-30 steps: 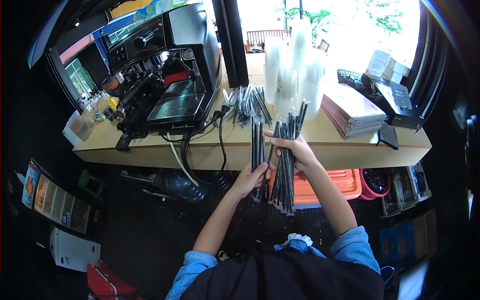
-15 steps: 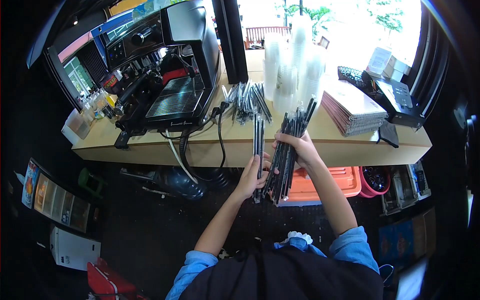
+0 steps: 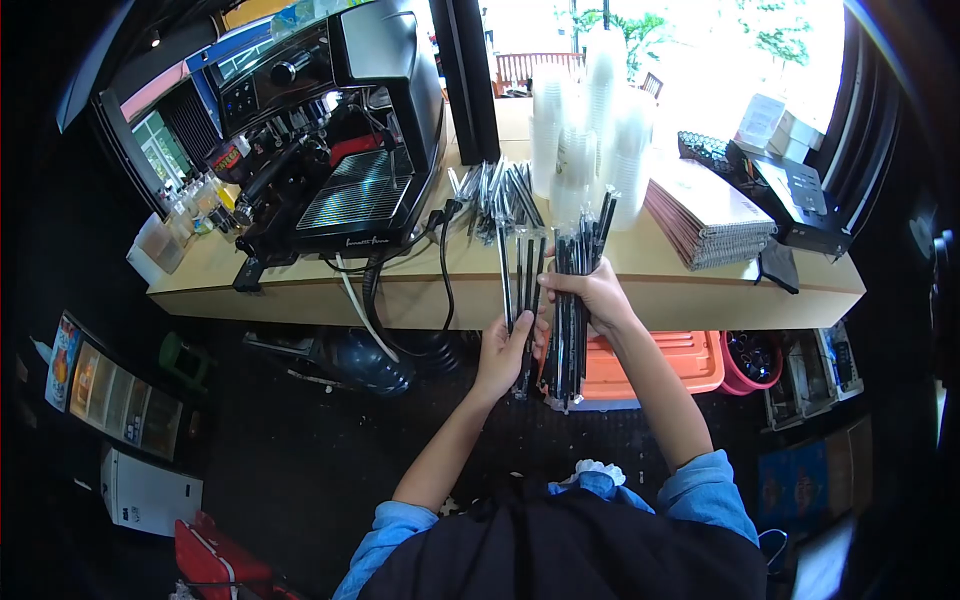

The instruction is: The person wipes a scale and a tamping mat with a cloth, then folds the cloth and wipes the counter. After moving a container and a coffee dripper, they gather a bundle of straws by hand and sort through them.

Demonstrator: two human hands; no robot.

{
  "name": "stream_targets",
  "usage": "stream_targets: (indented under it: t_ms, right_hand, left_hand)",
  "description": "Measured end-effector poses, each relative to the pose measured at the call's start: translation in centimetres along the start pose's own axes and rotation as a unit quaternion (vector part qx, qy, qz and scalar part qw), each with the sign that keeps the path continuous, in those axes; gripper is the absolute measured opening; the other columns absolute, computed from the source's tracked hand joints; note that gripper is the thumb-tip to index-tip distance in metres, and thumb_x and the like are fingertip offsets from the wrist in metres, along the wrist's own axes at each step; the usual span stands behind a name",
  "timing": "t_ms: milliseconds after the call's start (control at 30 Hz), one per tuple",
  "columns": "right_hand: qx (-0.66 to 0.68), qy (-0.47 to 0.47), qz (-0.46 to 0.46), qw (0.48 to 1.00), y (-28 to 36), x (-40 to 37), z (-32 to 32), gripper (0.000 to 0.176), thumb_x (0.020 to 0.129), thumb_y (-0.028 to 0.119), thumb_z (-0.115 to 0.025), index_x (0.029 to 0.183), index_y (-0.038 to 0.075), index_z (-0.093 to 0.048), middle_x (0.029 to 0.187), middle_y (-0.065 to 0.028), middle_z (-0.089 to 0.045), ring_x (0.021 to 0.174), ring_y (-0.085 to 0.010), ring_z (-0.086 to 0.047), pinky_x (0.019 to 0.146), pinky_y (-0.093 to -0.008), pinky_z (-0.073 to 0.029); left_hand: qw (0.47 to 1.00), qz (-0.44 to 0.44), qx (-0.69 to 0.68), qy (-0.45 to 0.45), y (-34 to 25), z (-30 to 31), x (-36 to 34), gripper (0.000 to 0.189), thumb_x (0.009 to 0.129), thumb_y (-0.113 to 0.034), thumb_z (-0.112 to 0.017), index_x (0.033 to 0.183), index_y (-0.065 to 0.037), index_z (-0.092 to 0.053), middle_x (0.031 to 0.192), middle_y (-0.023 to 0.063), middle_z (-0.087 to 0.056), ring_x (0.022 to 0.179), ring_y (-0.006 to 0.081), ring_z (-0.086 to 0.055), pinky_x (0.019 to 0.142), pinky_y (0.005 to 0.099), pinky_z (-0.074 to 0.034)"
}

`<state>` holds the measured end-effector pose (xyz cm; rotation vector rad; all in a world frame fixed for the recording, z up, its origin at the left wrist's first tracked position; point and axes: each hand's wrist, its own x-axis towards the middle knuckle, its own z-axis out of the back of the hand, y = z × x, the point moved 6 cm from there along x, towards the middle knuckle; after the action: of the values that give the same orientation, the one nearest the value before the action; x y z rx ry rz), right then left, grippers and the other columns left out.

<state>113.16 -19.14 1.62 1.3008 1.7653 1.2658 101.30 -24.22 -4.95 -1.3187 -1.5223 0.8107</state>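
My left hand is closed around a few black straws in clear wrappers, held upright with their tops slightly fanned. Beside it, my right hand grips a thicker bundle of wrapped black straws, also upright, thumb across the front. The two bunches are close together in front of the counter's edge. Behind them on the counter lies a loose pile of wrapped straws. Stacks of clear plastic cups stand just past my right hand.
An espresso machine fills the counter's left, its cables hanging over the edge. Spiral notebooks and a black device are at the right. Below are an orange-lidded box and a pink bucket.
The right-hand bundle has turned from slanted to nearly upright. In my left hand the straws have spread apart at the top, one leaning left.
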Motion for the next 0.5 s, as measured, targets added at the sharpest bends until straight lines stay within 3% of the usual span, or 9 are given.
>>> stream_targets:
  t_ms: [167, 233, 267, 500]
  right_hand:
    - [-0.042, -0.020, -0.016, 0.999, 0.0, -0.2, -0.3, 0.021, 0.067, -0.002, -0.072, 0.081, 0.000, -0.056, 0.063, -0.0053, -0.056, 0.050, -0.0121, -0.056, 0.046, -0.0255, -0.048]
    - [-0.064, -0.029, 0.036, 0.997, 0.3, -0.2, -0.3, 0.018, 0.067, -0.001, -0.071, 0.075, 0.001, -0.056, 0.064, -0.0052, -0.057, 0.052, -0.0117, -0.057, 0.047, -0.0252, -0.048]
    - [-0.064, -0.029, 0.036, 0.997, 0.5, -0.3, -0.4, 0.018, 0.067, -0.001, -0.071, 0.075, 0.001, -0.056, 0.064, -0.0052, -0.057, 0.052, -0.0117, -0.057, 0.047, -0.0252, -0.048]
    - [-0.046, -0.029, 0.038, 0.998, 0.6, -0.7, -0.5, 0.017, 0.068, 0.001, -0.072, 0.079, 0.001, -0.058, 0.069, -0.0035, -0.059, 0.058, -0.0102, -0.056, 0.052, -0.0244, -0.047]
  left_hand:
    - [0.999, -0.026, 0.032, 0.007, -0.2, -0.4, -0.4, 0.028, 0.094, -0.025, -0.048, 0.084, 0.000, -0.056, 0.065, 0.0020, -0.054, 0.053, 0.0071, -0.050, 0.050, 0.0197, -0.041]
    - [0.999, -0.009, 0.043, 0.018, 0.4, -0.1, -0.6, 0.027, 0.095, -0.025, -0.047, 0.092, 0.000, -0.056, 0.070, 0.0023, -0.055, 0.056, 0.0066, -0.049, 0.049, 0.0202, -0.041]
    - [0.998, 0.007, 0.053, 0.030, 0.7, -0.1, -0.7, 0.028, 0.095, -0.025, -0.046, 0.100, 0.001, -0.056, 0.074, 0.0026, -0.055, 0.060, 0.0062, -0.049, 0.049, 0.0206, -0.040]
    - [1.000, 0.005, 0.023, 0.013, 0.6, -0.8, -1.1, 0.032, 0.096, -0.030, -0.043, 0.094, 0.000, -0.053, 0.064, 0.0024, -0.049, 0.051, 0.0060, -0.043, 0.044, 0.0194, -0.036]
